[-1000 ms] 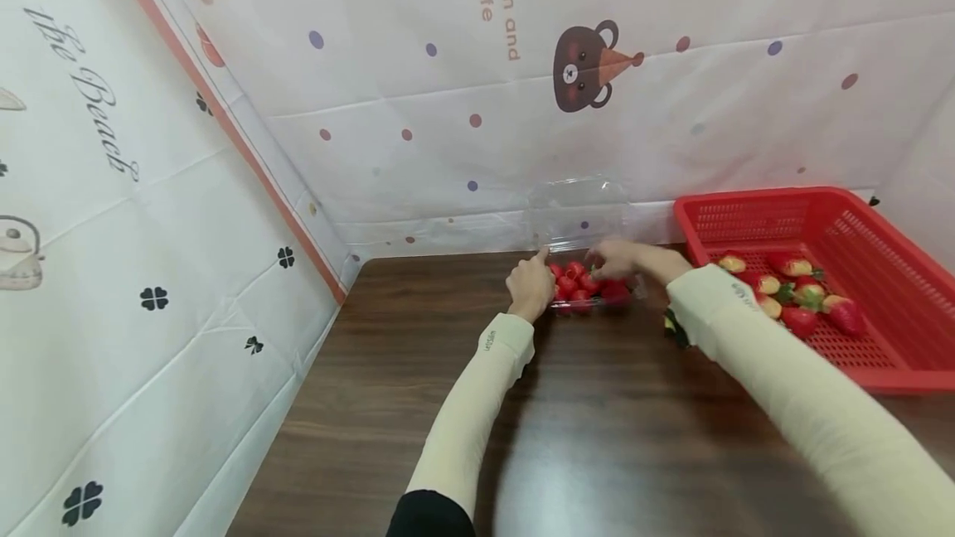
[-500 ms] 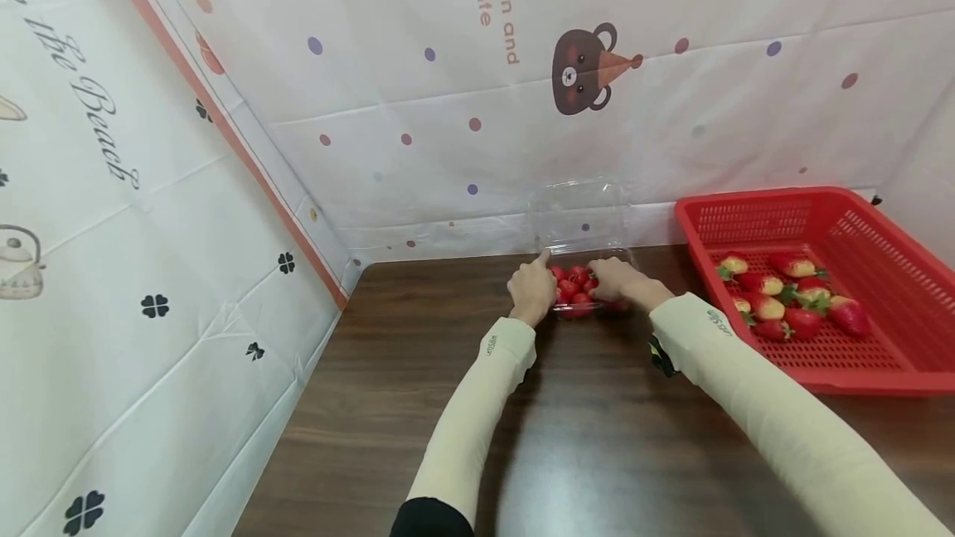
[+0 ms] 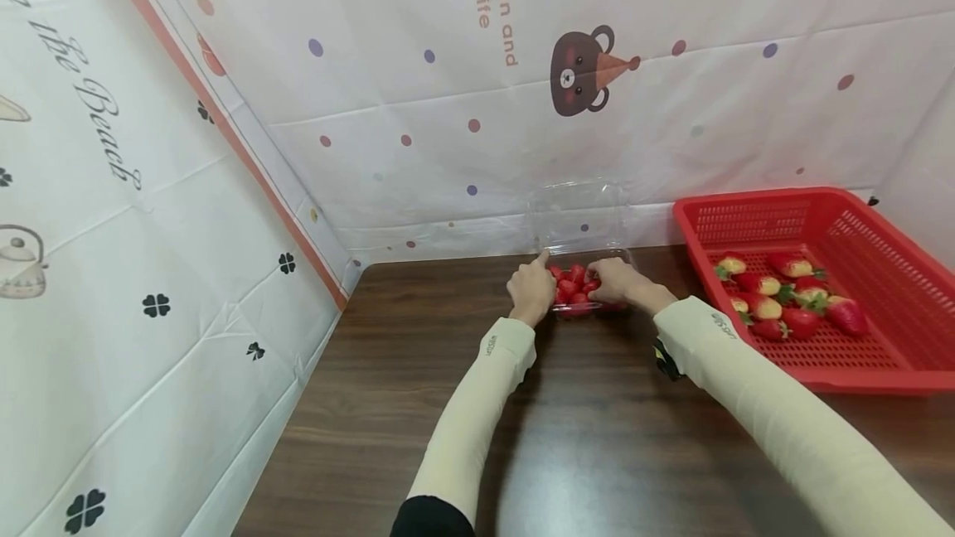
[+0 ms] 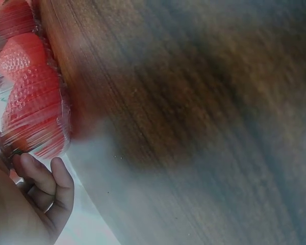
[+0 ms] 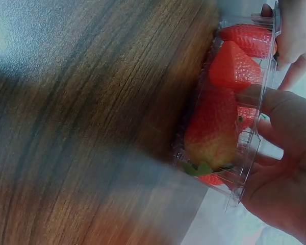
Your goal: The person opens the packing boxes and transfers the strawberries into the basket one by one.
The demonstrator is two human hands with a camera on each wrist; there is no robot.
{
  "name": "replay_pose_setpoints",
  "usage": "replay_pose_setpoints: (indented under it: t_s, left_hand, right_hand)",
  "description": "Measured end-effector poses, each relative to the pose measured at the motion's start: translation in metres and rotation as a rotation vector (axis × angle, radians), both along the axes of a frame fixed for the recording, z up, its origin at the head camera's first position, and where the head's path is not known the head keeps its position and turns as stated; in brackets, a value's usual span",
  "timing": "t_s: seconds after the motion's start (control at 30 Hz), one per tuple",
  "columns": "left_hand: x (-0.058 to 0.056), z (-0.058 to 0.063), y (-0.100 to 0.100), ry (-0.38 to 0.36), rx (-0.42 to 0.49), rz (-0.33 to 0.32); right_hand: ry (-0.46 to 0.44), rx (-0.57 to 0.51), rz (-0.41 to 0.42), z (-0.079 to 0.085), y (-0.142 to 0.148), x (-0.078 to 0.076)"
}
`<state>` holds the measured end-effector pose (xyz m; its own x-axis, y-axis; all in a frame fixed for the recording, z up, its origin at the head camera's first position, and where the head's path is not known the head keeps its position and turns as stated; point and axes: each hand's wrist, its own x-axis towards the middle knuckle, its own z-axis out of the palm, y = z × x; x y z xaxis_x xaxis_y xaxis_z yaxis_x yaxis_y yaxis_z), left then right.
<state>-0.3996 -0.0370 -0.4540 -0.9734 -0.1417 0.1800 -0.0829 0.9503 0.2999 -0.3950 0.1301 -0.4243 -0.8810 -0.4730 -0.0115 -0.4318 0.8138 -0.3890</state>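
Observation:
A clear plastic clamshell box (image 3: pixel 585 311) stands near the back of the table with its transparent lid (image 3: pixel 578 214) raised. Red strawberries (image 3: pixel 570 284) lie in it, mostly in the left part. At the box's left end my left hand (image 3: pixel 531 287) holds the rim; in the left wrist view its fingers (image 4: pixel 61 186) are bent beside the box's corner. My right hand (image 3: pixel 618 280) reaches over the right side, fingers down inside. Through the wall in the right wrist view, a large strawberry (image 5: pixel 214 127) with a green leaf lies by those fingers, which hold it; their grip is partly hidden.
A red perforated plastic basket (image 3: pixel 906 305) stands at the right, with several strawberries (image 3: pixel 802 321) gathered in its left part. The dark wooden table (image 3: pixel 418 404) stretches in front. A white printed cloth (image 3: pixel 418 98) hangs behind and at the left.
My right hand has moved slightly left and down into the box, then almost stopped. More of the basket's strawberries show beside the sleeve. The left hand stays at the rim.

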Motion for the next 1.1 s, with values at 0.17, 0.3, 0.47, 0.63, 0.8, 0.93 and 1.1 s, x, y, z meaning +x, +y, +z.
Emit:
replay_pose_setpoints:
  t_s: [0.17,0.3,0.47,0.63,0.8,0.93,1.1]
  left_hand:
    - [-0.002,0.0,-0.003,0.005,0.007,0.009]
    - [-0.002,0.002,-0.004,0.01,0.012,0.016]
    - [-0.002,0.003,-0.004,0.0,0.012,0.022]
    - [-0.003,0.002,-0.003,-0.013,0.014,0.028]
    - [-0.002,0.0,-0.001,-0.018,0.006,0.032]
    - [-0.002,-0.001,-0.002,-0.013,0.005,0.035]
    - [-0.002,-0.002,-0.004,-0.009,0.009,0.04]
  right_hand:
    - [0.033,-0.019,0.008,-0.001,-0.001,-0.002]
    - [0.044,-0.043,-0.006,0.006,-0.002,-0.003]
    - [0.095,-0.058,-0.017,0.025,-0.002,-0.005]
    - [0.133,-0.057,-0.019,0.052,-0.002,-0.005]
    - [0.233,-0.083,0.026,0.086,0.004,-0.004]
    - [0.268,-0.075,0.04,0.114,0.02,-0.006]
    - [0.324,-0.026,0.024,0.138,0.056,-0.009]
